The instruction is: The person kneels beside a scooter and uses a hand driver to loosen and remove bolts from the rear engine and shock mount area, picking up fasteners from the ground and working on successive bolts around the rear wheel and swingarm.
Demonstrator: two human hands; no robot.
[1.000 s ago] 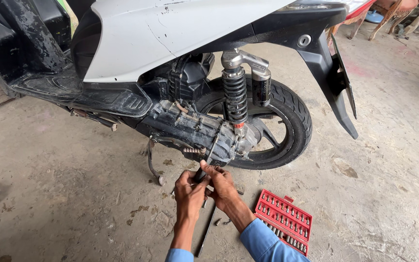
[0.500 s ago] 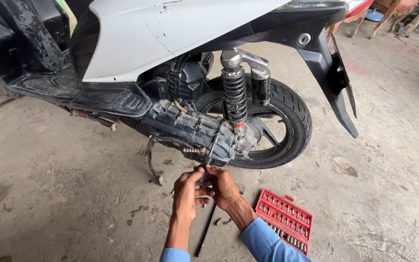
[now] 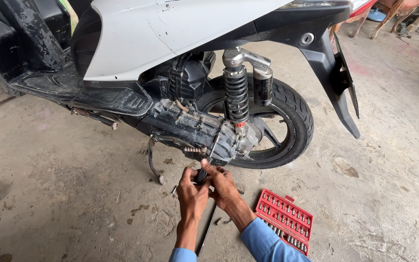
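Black-handled tool (image 3: pixel 203 171) is gripped by both hands: left hand (image 3: pixel 191 195) wrapped shut round the lower handle, right hand (image 3: pixel 223 185) closed over it from the right, the two touching. Long axis runs up and slightly right from the grip, thin shaft meeting the grimy engine case (image 3: pixel 195 130) just left of the rear wheel (image 3: pixel 287 127). Case lies straight above the hands; red socket tray (image 3: pixel 284 220) sits on the floor, nearer the right hand.
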